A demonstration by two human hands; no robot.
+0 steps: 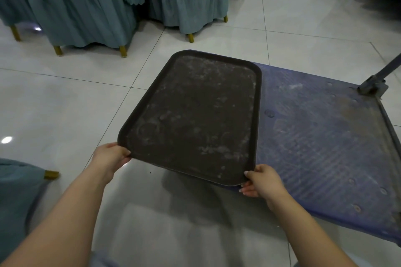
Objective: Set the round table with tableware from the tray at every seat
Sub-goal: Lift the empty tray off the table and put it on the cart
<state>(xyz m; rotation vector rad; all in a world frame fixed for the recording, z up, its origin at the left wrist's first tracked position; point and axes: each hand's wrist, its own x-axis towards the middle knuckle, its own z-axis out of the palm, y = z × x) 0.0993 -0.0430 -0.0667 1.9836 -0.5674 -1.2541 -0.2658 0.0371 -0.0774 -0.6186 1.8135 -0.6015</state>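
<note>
A dark brown rectangular tray with pale dusty marks carries nothing on it. My left hand grips its near left corner, thumb on the rim. My right hand grips its near right corner, with fingers curled under the edge. The tray's far right part lies over the left edge of a blue platform cart, and its near left part hangs above the floor. No tableware and no round table top are in view.
Chairs in blue-green covers with gold legs stand at the back left. Another covered chair is at my near left. The cart's grey handle post rises at the right. White floor tiles surround everything.
</note>
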